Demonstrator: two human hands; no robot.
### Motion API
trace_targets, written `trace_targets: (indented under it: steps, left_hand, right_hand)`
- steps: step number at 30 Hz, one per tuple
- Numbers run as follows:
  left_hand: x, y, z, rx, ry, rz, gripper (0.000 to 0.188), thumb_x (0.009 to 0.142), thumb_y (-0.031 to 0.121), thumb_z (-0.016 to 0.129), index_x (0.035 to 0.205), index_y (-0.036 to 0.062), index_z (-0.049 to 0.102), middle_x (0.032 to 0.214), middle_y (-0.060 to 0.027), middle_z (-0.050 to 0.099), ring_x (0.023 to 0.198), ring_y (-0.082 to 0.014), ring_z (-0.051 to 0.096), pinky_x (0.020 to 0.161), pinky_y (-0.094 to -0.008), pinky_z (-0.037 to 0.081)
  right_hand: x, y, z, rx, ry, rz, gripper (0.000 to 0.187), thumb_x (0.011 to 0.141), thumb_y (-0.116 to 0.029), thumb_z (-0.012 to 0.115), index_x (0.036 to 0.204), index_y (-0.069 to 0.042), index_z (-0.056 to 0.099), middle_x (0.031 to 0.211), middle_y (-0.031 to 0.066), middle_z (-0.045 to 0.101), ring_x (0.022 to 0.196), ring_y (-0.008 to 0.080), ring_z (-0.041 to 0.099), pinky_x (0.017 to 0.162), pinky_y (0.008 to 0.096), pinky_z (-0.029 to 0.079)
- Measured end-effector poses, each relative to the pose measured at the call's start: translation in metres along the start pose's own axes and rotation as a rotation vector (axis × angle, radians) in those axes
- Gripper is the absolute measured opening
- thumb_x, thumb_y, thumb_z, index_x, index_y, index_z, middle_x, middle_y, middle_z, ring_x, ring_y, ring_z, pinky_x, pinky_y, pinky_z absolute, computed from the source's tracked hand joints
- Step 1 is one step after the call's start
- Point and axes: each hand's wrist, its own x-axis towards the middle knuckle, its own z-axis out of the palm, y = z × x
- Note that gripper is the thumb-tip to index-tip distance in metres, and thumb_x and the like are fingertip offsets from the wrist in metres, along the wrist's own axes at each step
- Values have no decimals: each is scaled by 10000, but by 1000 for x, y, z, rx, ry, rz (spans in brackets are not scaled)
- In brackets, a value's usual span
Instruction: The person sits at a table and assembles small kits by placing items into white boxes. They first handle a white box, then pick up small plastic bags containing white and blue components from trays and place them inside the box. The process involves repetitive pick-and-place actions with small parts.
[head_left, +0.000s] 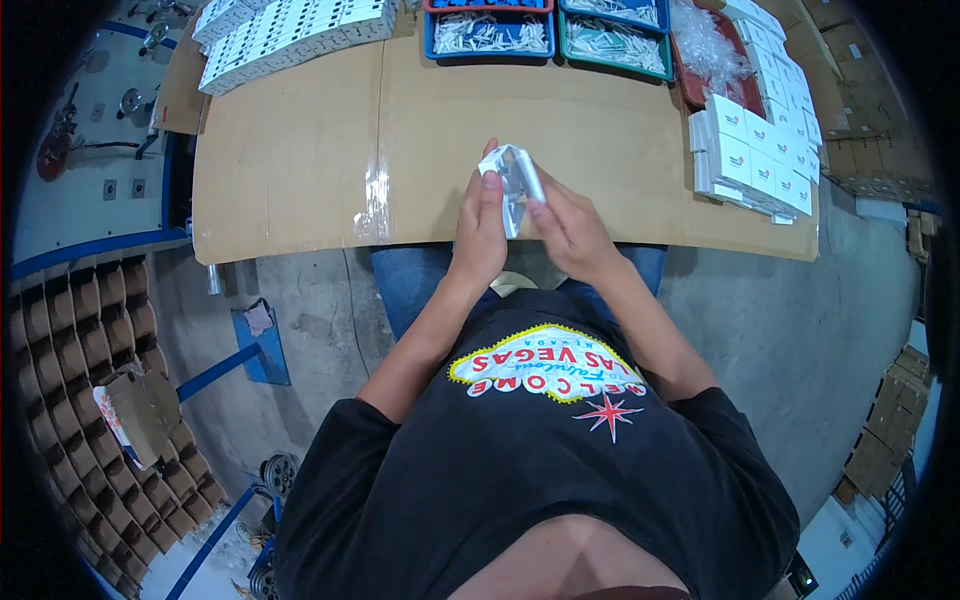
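Near the front edge of the cardboard-covered table, my two hands hold a small white box (516,172) between them. It is tilted, and its inner side looks grey and shiny; I cannot make out what is inside. My left hand (481,228) grips its left side with the thumb along the near face. On the other side, my right hand (577,232) has its thumb and fingers closed on the right edge.
Brown cardboard (290,160) covers the tabletop. White boxes (300,45) stand in rows at the back left, with more stacked white boxes (760,160) at the right. Blue bin (490,38) and green bin (615,50) hold small white parts. A red bin (752,95) holds clear plastic bags (708,45).
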Motion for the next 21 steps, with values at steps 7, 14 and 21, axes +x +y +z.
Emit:
trace_targets:
  steps: [7, 14, 21]
  left_hand:
    - [8, -3, 2, -317, 20, -41, 610, 1092, 441, 276, 1543, 31, 308, 1385, -128, 535, 1242, -204, 549, 1062, -317, 430]
    - [17, -45, -22, -182, 69, -68, 524, 1062, 349, 385, 1488, 43, 360, 1260, -114, 551, 1125, -193, 588, 962, -336, 502]
    - [19, -83, -43, -31, -33, 100, 784, 839, -8, 689, 1488, 28, 252, 1320, -142, 485, 1195, -202, 561, 979, -345, 496]
  right_hand:
    - [0, 10, 3, 291, 164, 283, 393, 1009, -116, 497, 1360, 58, 515, 1174, 185, 636, 1001, 257, 633, 908, 345, 475]
    - [-6, 91, 4, 313, 367, 580, 303, 979, -76, 500, 1250, 51, 546, 976, 91, 621, 829, 158, 620, 714, 278, 497]
    - [-25, 131, 7, 501, 590, 716, 426, 933, -55, 620, 1327, 38, 486, 1028, 126, 644, 816, 139, 658, 709, 270, 544]
